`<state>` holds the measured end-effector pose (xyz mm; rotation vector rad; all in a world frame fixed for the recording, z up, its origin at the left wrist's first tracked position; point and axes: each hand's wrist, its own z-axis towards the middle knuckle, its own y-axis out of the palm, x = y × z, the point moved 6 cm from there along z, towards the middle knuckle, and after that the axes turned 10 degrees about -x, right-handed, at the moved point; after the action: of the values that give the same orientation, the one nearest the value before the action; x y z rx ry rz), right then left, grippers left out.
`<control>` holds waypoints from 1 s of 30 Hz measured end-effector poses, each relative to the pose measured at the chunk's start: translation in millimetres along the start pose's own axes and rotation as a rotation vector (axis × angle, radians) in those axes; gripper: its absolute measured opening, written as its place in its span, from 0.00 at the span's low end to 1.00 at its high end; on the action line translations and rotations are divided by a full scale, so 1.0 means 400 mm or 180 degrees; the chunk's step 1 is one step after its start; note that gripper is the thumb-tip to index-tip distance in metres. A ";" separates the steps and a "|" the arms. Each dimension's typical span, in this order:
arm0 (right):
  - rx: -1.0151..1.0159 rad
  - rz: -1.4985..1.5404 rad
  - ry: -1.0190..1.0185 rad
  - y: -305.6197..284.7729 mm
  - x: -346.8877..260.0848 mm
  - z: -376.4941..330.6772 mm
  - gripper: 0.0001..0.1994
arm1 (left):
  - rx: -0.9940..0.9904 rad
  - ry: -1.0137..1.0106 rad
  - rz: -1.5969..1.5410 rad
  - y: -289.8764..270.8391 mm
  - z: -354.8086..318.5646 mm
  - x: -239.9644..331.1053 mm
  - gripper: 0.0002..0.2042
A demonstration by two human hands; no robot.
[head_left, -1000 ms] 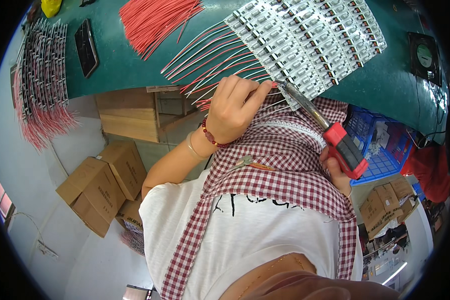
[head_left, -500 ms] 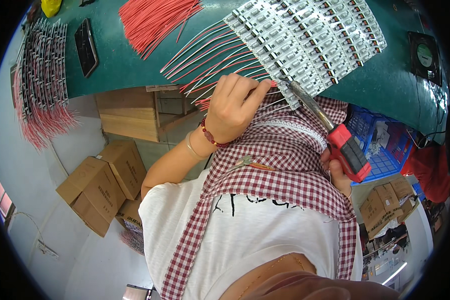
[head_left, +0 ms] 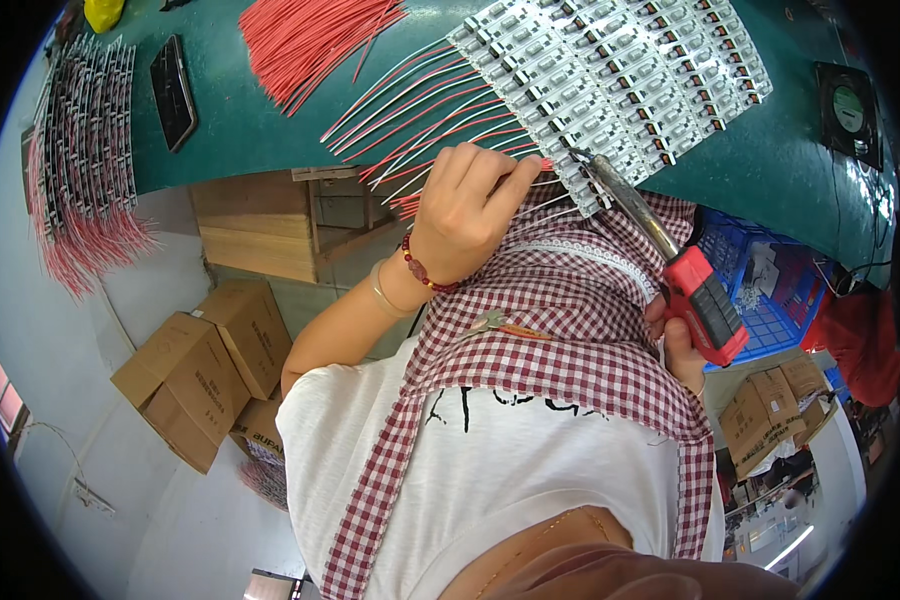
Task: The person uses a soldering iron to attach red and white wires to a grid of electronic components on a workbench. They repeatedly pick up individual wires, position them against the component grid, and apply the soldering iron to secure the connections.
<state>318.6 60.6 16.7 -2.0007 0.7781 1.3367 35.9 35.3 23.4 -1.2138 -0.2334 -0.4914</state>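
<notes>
My left hand (head_left: 460, 215) pinches the end of a thin red wire (head_left: 538, 166) against the near edge of a sheet of small white and black circuit boards (head_left: 610, 70) on the green table (head_left: 240, 130). My right hand (head_left: 673, 340), mostly hidden behind a checked scarf, grips a soldering iron by its red handle (head_left: 708, 308). The iron's metal tip (head_left: 582, 156) touches the board edge right beside the wire end. Red and white wires (head_left: 420, 100) fan out from the boards to the left.
A loose bundle of red wires (head_left: 310, 30) and a black phone (head_left: 173, 90) lie on the table. Finished boards with red leads (head_left: 80, 170) are stacked at far left. Cardboard boxes (head_left: 205, 365) sit below the table, a blue crate (head_left: 760, 290) and a small fan (head_left: 850, 110) at right.
The red handle has shifted very slightly to the right and down. The left hand and the iron's tip stay at the same board edge.
</notes>
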 end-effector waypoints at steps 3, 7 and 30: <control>-0.0060 -0.0156 -0.0004 -0.004 0.007 -0.009 0.15 | -0.0030 -0.0010 0.0001 -0.001 0.001 0.001 0.15; -0.0227 -0.0414 -0.0074 0.004 0.007 -0.003 0.13 | 0.0013 -0.0019 -0.0033 -0.002 0.002 0.001 0.14; 0.1359 0.1202 -0.1220 -0.237 -0.072 0.014 0.28 | -0.0176 -0.0170 0.0110 -0.002 0.007 -0.007 0.15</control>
<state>376.9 130.2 57.2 -1.2579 1.1734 1.5424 33.5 38.4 23.9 -1.2841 -0.2453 -0.4383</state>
